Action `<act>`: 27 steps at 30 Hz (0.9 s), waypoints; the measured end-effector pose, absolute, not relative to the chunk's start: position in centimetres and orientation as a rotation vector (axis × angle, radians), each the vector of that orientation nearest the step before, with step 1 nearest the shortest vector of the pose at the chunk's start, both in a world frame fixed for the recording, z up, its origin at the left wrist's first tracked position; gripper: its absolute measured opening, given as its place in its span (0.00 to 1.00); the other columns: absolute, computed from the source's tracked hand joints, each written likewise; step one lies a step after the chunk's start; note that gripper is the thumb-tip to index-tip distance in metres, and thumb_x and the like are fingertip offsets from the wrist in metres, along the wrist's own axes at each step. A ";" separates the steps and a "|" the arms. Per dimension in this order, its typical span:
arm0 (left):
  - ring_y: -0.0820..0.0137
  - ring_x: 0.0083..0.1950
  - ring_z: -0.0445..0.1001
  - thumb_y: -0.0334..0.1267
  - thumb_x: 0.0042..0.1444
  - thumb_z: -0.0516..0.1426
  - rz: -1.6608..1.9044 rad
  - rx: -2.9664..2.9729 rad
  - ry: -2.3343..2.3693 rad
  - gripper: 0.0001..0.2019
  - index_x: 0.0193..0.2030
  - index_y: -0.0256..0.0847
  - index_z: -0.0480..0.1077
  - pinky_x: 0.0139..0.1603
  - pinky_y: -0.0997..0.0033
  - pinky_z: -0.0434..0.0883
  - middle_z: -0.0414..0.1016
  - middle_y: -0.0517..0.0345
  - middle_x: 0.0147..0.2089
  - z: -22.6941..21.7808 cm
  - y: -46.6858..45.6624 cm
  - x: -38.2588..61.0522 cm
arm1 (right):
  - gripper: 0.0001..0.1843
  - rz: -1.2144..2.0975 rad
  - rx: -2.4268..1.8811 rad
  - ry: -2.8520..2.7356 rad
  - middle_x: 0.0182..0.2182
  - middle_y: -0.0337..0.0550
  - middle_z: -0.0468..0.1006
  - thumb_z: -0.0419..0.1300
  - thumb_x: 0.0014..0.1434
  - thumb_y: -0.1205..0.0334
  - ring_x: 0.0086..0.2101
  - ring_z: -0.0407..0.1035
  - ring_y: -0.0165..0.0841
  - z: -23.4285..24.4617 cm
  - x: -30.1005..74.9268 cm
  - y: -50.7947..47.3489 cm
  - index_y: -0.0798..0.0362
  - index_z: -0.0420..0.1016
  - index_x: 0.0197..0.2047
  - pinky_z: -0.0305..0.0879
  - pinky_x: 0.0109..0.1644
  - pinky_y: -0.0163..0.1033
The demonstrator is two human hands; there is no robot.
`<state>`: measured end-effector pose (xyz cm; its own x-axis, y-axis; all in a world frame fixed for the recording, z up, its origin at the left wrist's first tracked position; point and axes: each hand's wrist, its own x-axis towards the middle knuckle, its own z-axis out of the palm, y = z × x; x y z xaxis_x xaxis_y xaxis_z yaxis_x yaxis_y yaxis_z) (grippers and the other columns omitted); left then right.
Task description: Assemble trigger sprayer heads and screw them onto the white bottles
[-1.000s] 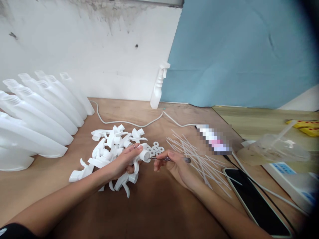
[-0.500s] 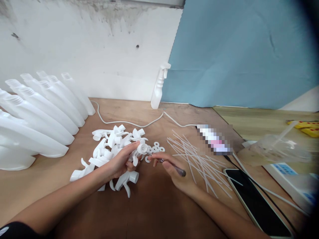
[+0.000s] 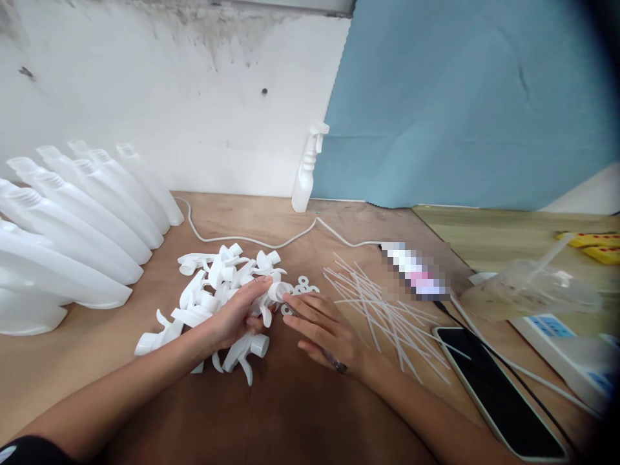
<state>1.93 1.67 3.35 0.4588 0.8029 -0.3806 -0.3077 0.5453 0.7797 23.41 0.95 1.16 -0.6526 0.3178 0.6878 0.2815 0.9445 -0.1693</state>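
My left hand point(image 3: 237, 316) is closed around a white trigger sprayer head point(image 3: 267, 303), its round cap opening turned to the right. At that opening are the fingertips of my right hand point(image 3: 324, 329). A slim screwdriver-like tool point(image 3: 338, 365) with a dark handle lies in the right hand, its handle end sticking out below the palm; its tip is hidden by the fingers. Just behind the right fingers lie several small white ring washers point(image 3: 303, 281). A pile of white trigger sprayer heads point(image 3: 201, 290) surrounds my left hand.
White bottles point(image 3: 97, 213) without tops stand in rows at the left. One bottle with a sprayer point(image 3: 305, 171) stands by the wall. Thin white tubes point(image 3: 382, 303), a phone point(image 3: 498, 394), a blurred-out lit device point(image 3: 416, 271), cables and a plastic cup point(image 3: 533, 290) are on the right.
My right hand has turned over and moved left, bringing its fingertips to the sprayer head's cap. The tool's handle has swung down towards the palm. My left hand has barely moved.
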 end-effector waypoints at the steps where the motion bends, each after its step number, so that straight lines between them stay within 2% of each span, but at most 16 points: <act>1: 0.83 0.18 0.50 0.55 0.56 0.58 0.759 0.693 0.816 0.21 0.32 0.37 0.62 0.17 0.82 0.44 0.60 0.64 0.25 3.4 1.7 1.9 | 0.20 0.053 -0.421 -2.315 0.60 0.56 0.69 0.52 0.66 0.60 0.57 0.66 0.41 1.4 23.5 0.9 0.52 0.66 0.60 0.68 0.56 0.53; 4: 0.83 0.17 0.49 0.56 0.58 0.56 0.765 0.651 0.787 0.20 0.32 0.38 0.62 0.18 0.81 0.46 0.61 0.64 0.25 3.5 1.7 2.0 | 0.21 0.040 -0.452 -2.298 0.60 0.58 0.68 0.51 0.67 0.58 0.57 0.67 0.42 2.1 24.2 0.9 0.53 0.65 0.61 0.68 0.55 0.54; 8: 0.81 0.19 0.55 0.53 0.60 0.54 0.859 0.708 0.744 0.18 0.34 0.39 0.61 0.20 0.80 0.52 0.64 0.62 0.27 3.8 1.5 2.2 | 0.22 0.075 -0.571 -2.256 0.61 0.60 0.68 0.50 0.67 0.58 0.57 0.66 0.43 2.8 25.1 1.1 0.53 0.64 0.62 0.68 0.55 0.54; 12: 0.77 0.23 0.63 0.51 0.61 0.54 0.928 0.854 0.748 0.14 0.40 0.42 0.59 0.23 0.77 0.58 0.67 0.60 0.32 4.4 1.3 2.2 | 0.21 0.168 -0.694 -2.165 0.62 0.56 0.66 0.48 0.68 0.56 0.56 0.68 0.43 2.8 25.6 1.2 0.50 0.67 0.61 0.64 0.59 0.56; 16: 0.74 0.28 0.66 0.49 0.60 0.57 0.890 1.172 0.940 0.16 0.47 0.42 0.62 0.27 0.76 0.63 0.67 0.61 0.32 6.2 1.3 1.3 | 0.21 0.221 -0.694 -2.100 0.61 0.52 0.68 0.49 0.68 0.54 0.53 0.71 0.43 3.1 26.3 1.6 0.48 0.70 0.59 0.66 0.58 0.54; 18: 0.72 0.31 0.67 0.49 0.60 0.56 0.852 1.464 1.079 0.16 0.48 0.41 0.66 0.30 0.75 0.64 0.68 0.59 0.33 7.4 1.5 0.6 | 0.19 0.234 -0.691 -2.051 0.55 0.51 0.75 0.49 0.68 0.54 0.50 0.73 0.42 3.6 26.9 2.0 0.48 0.74 0.55 0.67 0.55 0.53; 20: 0.69 0.35 0.69 0.50 0.61 0.55 0.774 1.746 1.213 0.16 0.48 0.41 0.69 0.32 0.73 0.63 0.71 0.56 0.37 8.4 1.8 -0.2 | 0.18 0.271 -0.727 -2.005 0.44 0.49 0.82 0.49 0.68 0.54 0.43 0.76 0.40 4.3 27.8 2.2 0.48 0.78 0.48 0.70 0.49 0.49; 23: 0.66 0.37 0.70 0.51 0.63 0.52 0.587 2.004 1.358 0.19 0.54 0.43 0.68 0.35 0.70 0.64 0.74 0.56 0.41 9.2 2.2 -1.1 | 0.23 0.528 -0.883 -1.918 0.25 0.45 0.81 0.48 0.68 0.51 0.27 0.75 0.35 5.3 29.3 2.4 0.51 0.81 0.34 0.70 0.34 0.41; 27: 0.63 0.38 0.72 0.51 0.64 0.49 0.401 2.165 1.456 0.20 0.58 0.45 0.66 0.38 0.67 0.64 0.74 0.57 0.38 8.9 2.8 -2.0 | 0.30 1.090 -1.052 -1.638 0.21 0.46 0.79 0.47 0.66 0.42 0.16 0.67 0.29 5.9 31.3 1.9 0.54 0.79 0.28 0.62 0.19 0.34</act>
